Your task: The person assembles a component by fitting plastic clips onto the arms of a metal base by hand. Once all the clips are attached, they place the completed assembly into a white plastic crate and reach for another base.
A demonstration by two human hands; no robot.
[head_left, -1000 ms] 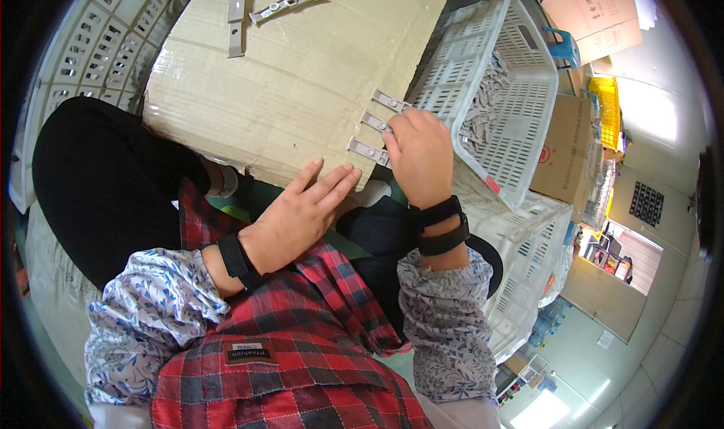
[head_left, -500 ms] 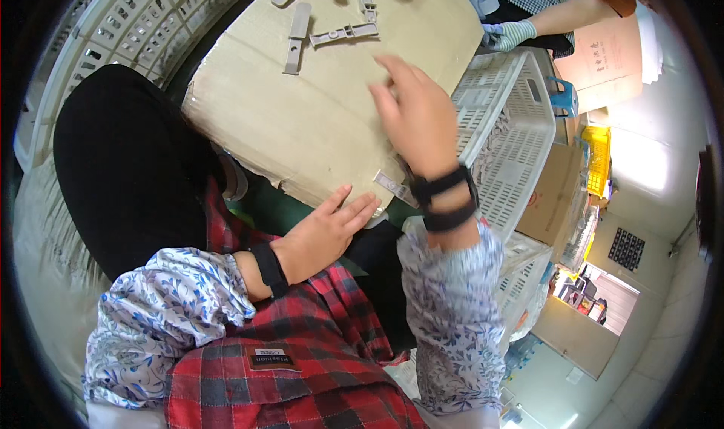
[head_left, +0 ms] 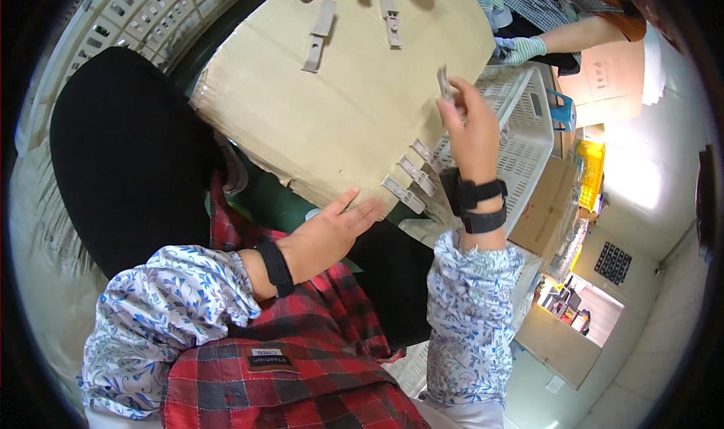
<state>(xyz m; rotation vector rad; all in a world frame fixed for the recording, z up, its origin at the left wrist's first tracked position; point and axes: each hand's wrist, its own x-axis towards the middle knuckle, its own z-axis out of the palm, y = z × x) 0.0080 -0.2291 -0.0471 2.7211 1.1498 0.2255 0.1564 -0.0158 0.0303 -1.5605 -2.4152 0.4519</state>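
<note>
My right hand (head_left: 477, 135) pinches a narrow grey plastic clip-like piece (head_left: 443, 83) between thumb and fingers, held up over the board's right edge. My left hand (head_left: 332, 231) lies with fingers stretched out on the near edge of the cardboard-covered work surface (head_left: 324, 127), holding nothing. Between the two hands, three similar grey pieces (head_left: 415, 175) lie side by side along the right edge. Farther off, another long grey piece (head_left: 320, 35) and a slimmer one (head_left: 391, 20) lie apart, with more at the far edge.
A white perforated crate (head_left: 532, 131) holding grey pieces stands right of the surface. Another large white basket (head_left: 143, 14) is at the far left. A co-worker's striped-gloved hand (head_left: 520, 50) is at the far right. A cardboard box (head_left: 549, 202) stands beyond the crate.
One grey piece has left the middle of the surface and is now in my right hand, which has moved right. The pieces along the right edge have come into view. My left hand stays put.
</note>
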